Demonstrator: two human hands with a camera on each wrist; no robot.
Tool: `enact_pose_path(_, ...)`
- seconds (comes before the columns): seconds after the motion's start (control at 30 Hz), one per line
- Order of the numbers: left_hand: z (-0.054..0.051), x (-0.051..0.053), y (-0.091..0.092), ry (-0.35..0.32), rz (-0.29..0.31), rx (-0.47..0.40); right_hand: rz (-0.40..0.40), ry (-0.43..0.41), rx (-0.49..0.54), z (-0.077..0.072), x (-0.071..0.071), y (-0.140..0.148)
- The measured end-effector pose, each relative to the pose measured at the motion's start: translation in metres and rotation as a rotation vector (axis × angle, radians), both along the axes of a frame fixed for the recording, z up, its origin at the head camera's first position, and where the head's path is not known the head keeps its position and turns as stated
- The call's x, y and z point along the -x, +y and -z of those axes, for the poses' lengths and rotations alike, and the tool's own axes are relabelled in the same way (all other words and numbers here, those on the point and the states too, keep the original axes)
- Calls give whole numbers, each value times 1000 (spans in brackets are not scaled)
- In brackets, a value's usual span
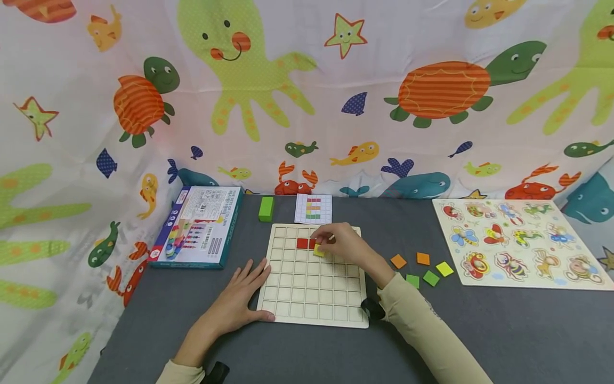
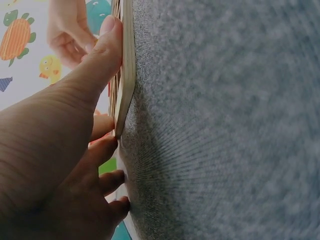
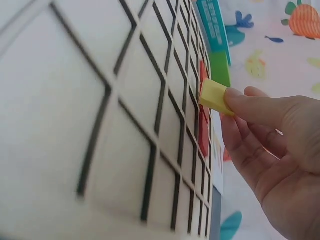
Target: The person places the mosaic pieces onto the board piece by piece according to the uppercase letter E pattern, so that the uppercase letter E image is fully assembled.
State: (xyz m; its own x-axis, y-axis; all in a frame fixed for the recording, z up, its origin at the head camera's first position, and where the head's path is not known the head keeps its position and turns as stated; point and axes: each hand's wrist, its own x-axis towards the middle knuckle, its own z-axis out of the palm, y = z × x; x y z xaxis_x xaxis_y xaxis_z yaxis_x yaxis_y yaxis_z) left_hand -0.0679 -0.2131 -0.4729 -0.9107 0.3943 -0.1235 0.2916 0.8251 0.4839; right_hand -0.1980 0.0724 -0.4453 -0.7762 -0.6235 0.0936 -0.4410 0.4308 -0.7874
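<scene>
A pale wooden grid board (image 1: 312, 295) lies on the dark grey cloth, with red square tiles (image 1: 302, 243) in a row of cells near its far side. Between thumb and fingers my right hand (image 1: 341, 244) pinches a yellow square tile (image 3: 214, 95), held at the board just in front of the red ones. The right fingers partly cover the red row in the head view. My left hand (image 1: 238, 298) rests at the board's near left corner, fingers spread and thumb along the near edge; in the left wrist view its thumb (image 2: 107, 47) touches the board's side.
Right of the board lie loose orange (image 1: 423, 258), yellow (image 1: 444, 269) and green tiles (image 1: 430, 278). Behind it are a patterned grid card (image 1: 326, 209) and a green block (image 1: 266, 209). A boxed toy (image 1: 196, 229) lies left, an insect puzzle board (image 1: 523, 245) far right. A printed curtain (image 1: 316, 96) hangs behind.
</scene>
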Motion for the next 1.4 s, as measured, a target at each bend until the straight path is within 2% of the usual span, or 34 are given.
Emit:
enact_pose_path(0.23,0,-1,1,-8,-7,1,-35,-26,46,4,-3,-22)
enact_pose_path(0.4,2,-2,1,-5,-4,-6,-22,-15,59,11,-4,-31)
enact_pose_path(0.6,3,-4,2,-18,-9,-5,-30,24,-7,19,-5,-36)
enact_pose_path(0.87,3,-3,4,-27,-18,-12,-26,77,-124,19,-7,-40)
enact_pose_path(1.03,3,-3,4,-15,-14,-15,-36,82,-148,16,-9,-40)
enact_pose_path(1.17,2,-2,3,-15,-14,-16,-28,49,-115,7,-10,-33)
enact_pose_path(1.27,1,-2,2,-11,-13,-21,-8,34,-68,-3,-10,-20)
enact_pose_path(1.4,1,-1,1,-8,-12,-15,29,58,-45,-11,-8,10)
